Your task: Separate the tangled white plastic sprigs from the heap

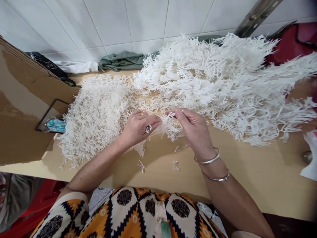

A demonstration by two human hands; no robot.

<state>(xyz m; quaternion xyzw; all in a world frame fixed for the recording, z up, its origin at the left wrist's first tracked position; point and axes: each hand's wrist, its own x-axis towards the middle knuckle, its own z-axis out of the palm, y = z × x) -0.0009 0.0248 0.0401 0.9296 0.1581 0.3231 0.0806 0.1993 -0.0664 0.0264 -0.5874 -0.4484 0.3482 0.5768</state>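
Near the middle of the table, my left hand (142, 127) is closed in a pinch on thin white strands, with small white bits showing between its fingers. Close on its right, my right hand (192, 127) pinches a white branching piece (170, 115) between thumb and forefinger. A dense heap of short white strands (96, 115) lies left of my hands. A larger, looser pile of white branching pieces (210, 79) spreads behind and to the right. Small loose bits (141, 166) lie on the table in front of my hands.
The pale wooden table (247, 175) meets a white tiled wall (148, 19). A cardboard box (27, 109) stands at the left, near a black object (47, 64). Green cloth (121, 61) lies along the wall. A red item (292, 43) is at the back right.
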